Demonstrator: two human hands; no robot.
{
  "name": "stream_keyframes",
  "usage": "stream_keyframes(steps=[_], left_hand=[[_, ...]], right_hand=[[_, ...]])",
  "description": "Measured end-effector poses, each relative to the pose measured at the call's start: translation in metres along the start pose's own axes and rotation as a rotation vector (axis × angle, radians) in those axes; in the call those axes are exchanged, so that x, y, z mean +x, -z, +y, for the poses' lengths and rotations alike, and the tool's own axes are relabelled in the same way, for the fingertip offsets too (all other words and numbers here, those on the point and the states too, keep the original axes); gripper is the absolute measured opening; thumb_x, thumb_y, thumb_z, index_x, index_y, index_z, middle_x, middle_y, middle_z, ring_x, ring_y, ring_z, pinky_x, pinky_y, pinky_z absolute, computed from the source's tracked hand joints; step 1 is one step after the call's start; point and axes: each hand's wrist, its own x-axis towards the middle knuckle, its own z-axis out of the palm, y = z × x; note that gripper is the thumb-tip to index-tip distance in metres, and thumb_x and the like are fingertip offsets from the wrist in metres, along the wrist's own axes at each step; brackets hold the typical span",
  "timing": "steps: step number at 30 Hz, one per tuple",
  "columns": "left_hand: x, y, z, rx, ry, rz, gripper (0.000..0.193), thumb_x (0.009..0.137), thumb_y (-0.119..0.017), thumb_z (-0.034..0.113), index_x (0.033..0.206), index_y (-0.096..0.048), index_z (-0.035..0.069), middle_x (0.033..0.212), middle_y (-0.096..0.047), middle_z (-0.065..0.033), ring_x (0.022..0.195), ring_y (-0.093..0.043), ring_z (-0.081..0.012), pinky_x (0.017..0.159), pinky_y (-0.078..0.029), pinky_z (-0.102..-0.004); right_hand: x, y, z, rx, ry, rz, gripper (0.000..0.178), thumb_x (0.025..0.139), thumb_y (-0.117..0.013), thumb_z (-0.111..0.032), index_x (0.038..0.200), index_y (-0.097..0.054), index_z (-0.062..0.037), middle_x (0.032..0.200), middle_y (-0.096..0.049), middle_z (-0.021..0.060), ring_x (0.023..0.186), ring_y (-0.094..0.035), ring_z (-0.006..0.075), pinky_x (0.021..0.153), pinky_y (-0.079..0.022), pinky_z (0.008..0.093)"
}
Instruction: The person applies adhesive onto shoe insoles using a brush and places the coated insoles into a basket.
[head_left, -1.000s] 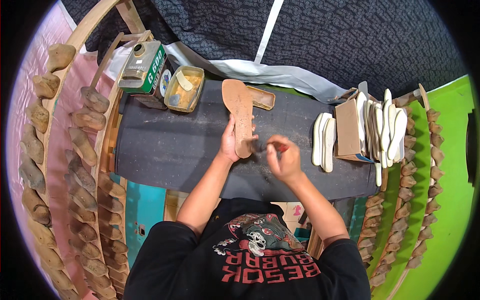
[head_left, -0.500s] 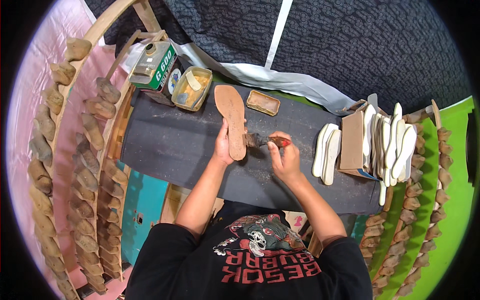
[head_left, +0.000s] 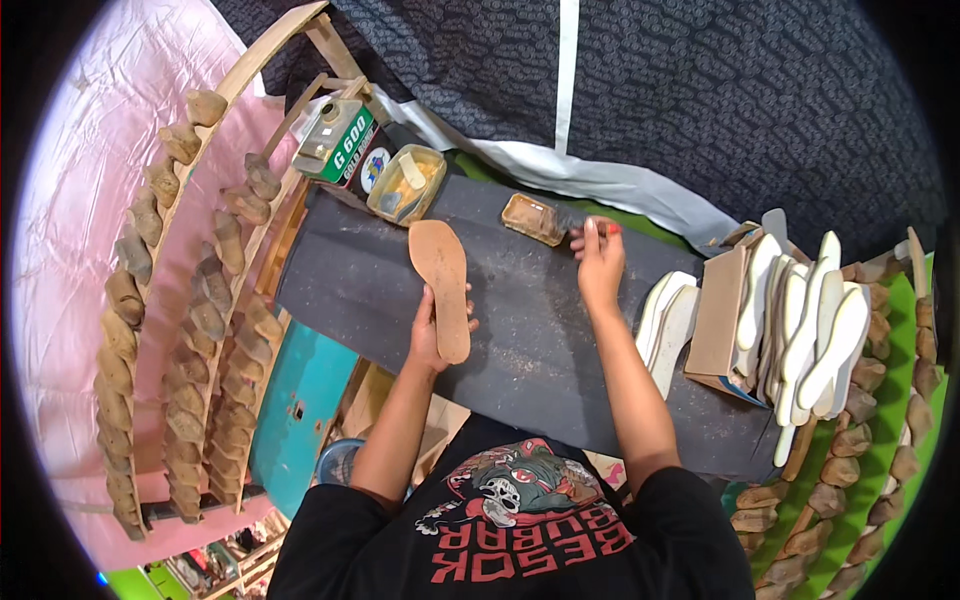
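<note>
Tan insole (head_left: 438, 265): your left hand (head_left: 428, 335) clasps its near edges, likely to spare the face; your right hand (head_left: 600, 265) pinches a brush (head_left: 571, 219).

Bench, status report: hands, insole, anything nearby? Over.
Left hand gripping tan insole by narrower half. Right hand holding brush beside small tray. Tub near insole's wide end.

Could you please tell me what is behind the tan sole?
The left hand supports the sole; fingertips show at its right edge, with the dark table beyond. The sole's underside, the rest of those fingers and the table directly behind are covered.
</note>
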Motion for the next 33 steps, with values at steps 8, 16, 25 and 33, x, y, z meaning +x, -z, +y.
stream_keyframes(steps=[8,16,25,33], left_hand=[[-0.048,0.023,-0.008,-0.004,0.111,0.084,0.056,0.105,-0.038,0.054,0.138,-0.052,0.011,0.120,-0.060,-0.0093,0.091,-0.058,-0.0208,0.072,-0.052,-0.0380],[-0.024,0.038,0.015,-0.201,0.197,-0.186,0.055,0.106,-0.038,0.053,0.139,-0.051,0.011,0.119,-0.058,-0.0100,0.091,-0.055,-0.0218,0.071,-0.048,-0.0376],[0.052,0.043,-0.003,-0.254,0.669,-0.566,0.065,0.103,-0.040,0.055,0.144,-0.043,0.005,0.117,-0.057,-0.0134,0.086,-0.055,-0.0216,0.066,-0.046,-0.0355],[0.029,0.002,-0.049,0.107,1.087,-0.842,0.063,0.100,-0.055,0.054,0.144,-0.046,0.010,0.113,-0.064,-0.0124,0.083,-0.064,-0.0172,0.068,-0.053,-0.0311]], right_hand=[[0.035,-0.005,0.073,-0.131,-0.073,-0.012,0.023,0.102,-0.062,-0.024,0.110,-0.064,-0.0030,0.091,-0.069,0.0058,0.077,-0.064,0.0127,0.067,-0.051,0.0280],[0.016,0.011,0.057,-0.105,-0.280,0.065,0.048,0.100,-0.063,-0.034,0.131,-0.048,-0.0001,0.101,-0.065,0.0085,0.065,-0.059,0.0115,0.052,-0.049,0.0243],[-0.035,0.036,-0.034,-0.264,-0.212,-0.243,0.053,0.103,-0.054,-0.041,0.140,-0.046,-0.0047,0.126,-0.056,0.0120,0.101,-0.056,0.0171,0.082,-0.049,0.0309],[-0.079,0.059,-0.049,0.372,-0.481,-0.588,0.072,0.098,-0.045,-0.065,0.133,-0.054,-0.0021,0.120,-0.066,0.0172,0.102,-0.067,0.0233,0.090,-0.054,0.0367]])
